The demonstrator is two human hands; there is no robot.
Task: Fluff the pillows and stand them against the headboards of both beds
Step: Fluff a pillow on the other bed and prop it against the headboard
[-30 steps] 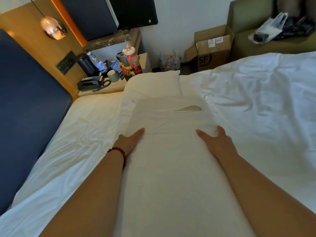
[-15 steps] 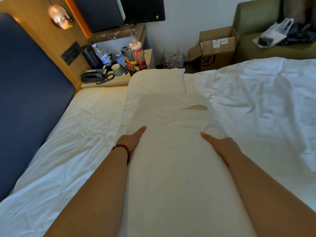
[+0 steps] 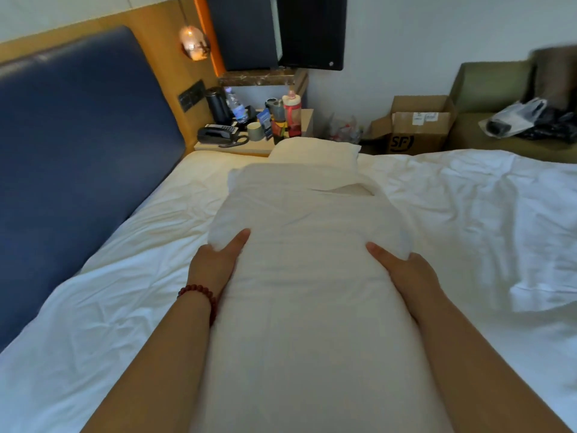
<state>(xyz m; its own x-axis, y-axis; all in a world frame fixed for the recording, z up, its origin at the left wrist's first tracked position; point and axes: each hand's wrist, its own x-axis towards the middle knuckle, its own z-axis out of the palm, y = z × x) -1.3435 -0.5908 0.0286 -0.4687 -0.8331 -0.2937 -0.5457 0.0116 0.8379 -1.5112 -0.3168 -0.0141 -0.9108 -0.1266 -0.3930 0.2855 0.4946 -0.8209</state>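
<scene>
A long white pillow (image 3: 312, 292) lies lengthwise in front of me over the bed (image 3: 125, 276), its far end raised a little. My left hand (image 3: 215, 264) grips its left side and my right hand (image 3: 406, 273) grips its right side; each thumb lies on top and the fingers are hidden round the edge. A second white pillow (image 3: 312, 150) lies flat beyond it, near the bed's far edge. The dark blue headboard (image 3: 78, 167) runs along the left, with no pillow against it.
A rumpled white duvet (image 3: 484, 214) covers the right half of the bed. Past the far edge stands a nightstand (image 3: 231, 146) crowded with a phone, kettle, bottles and cups. A cardboard box (image 3: 418, 126) and a green sofa (image 3: 487, 89) sit at the back right.
Both hands have slid back along the pillow's sides and closed round its edges. The pillow's far end has bunched up and risen. My view has tilted upward.
</scene>
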